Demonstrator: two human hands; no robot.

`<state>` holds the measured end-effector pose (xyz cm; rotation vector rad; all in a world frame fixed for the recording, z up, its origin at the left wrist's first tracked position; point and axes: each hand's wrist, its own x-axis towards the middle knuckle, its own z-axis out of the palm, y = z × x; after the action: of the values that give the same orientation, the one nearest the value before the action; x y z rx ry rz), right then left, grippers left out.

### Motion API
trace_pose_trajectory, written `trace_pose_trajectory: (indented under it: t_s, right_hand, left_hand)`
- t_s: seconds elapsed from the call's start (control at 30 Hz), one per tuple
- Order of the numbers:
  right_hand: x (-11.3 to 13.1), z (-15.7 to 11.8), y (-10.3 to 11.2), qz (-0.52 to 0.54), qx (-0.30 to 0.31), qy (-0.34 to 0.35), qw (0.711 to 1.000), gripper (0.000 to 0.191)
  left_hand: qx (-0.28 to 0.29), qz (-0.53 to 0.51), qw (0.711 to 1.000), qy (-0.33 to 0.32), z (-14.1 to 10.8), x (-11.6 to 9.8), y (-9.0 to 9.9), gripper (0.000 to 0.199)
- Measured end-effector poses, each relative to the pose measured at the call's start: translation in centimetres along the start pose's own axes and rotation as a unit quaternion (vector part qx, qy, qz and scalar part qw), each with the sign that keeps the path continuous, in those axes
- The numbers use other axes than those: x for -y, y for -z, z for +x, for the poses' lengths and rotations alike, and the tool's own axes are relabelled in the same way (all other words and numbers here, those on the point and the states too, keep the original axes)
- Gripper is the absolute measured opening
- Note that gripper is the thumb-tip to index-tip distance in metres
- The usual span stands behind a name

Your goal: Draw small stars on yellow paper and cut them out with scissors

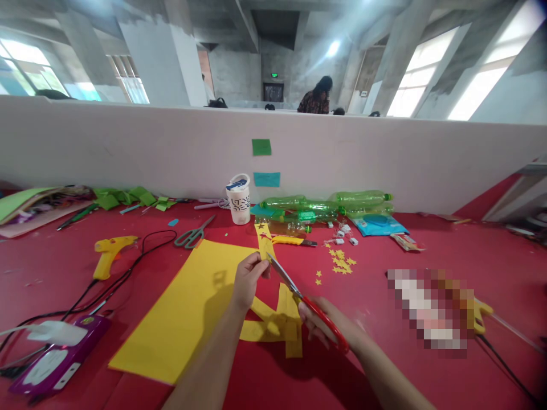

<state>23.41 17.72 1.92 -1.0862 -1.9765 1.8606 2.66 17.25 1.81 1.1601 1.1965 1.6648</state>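
Observation:
My left hand point(250, 276) pinches a yellow paper strip point(264, 234) that has star-shaped cutouts near its far end. My right hand point(321, 322) grips red-handled scissors point(322, 319), whose blades point up and left at the strip beside my left fingertips. Under and between my hands lie more yellow paper strips point(273, 327) on the red table. A large yellow sheet point(183, 307) is spread to the left of them. Small yellow paper stars point(342, 263) sit in a loose pile to the right, with two apart from it.
A yellow glue gun point(111, 253) with a black cord and a purple power strip point(60, 359) lie at left. Grey scissors point(194, 234), a white cup point(239, 202), a yellow utility knife point(293, 241) and green bottles point(307, 206) line the back, before a white partition point(171, 148).

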Motion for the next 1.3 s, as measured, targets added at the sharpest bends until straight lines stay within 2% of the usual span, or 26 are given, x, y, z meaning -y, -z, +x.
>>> trace_pose_trajectory:
  t_s: [0.47,0.63,0.83,1.03,1.3]
  right_hand:
    - [0.35,-0.03,0.07,0.014,0.003,0.015,1.000,0.043]
    - [-0.03,0.04,0.14,0.020,-0.002,0.033,0.999,0.043]
    - [-0.19,0.02,0.28,0.006,-0.005,0.034,0.999,0.042]
    - [0.32,-0.19,0.34,-0.001,0.003,0.034,0.999,0.041]
    - [-0.17,0.01,0.34,0.011,-0.003,0.025,1.000,0.041]
  left_hand:
    - [0.001,0.003,1.000,0.001,0.00,-0.08,-0.03,0.021]
    - [-0.001,-0.029,1.000,0.007,0.10,0.15,0.06,0.021]
    - [-0.031,-0.084,0.996,0.016,0.36,0.53,0.51,0.012]
    - [-0.038,-0.089,0.995,0.017,0.46,0.48,0.57,0.012]
    - [-0.010,-0.083,0.996,0.038,0.29,0.85,0.22,0.011]
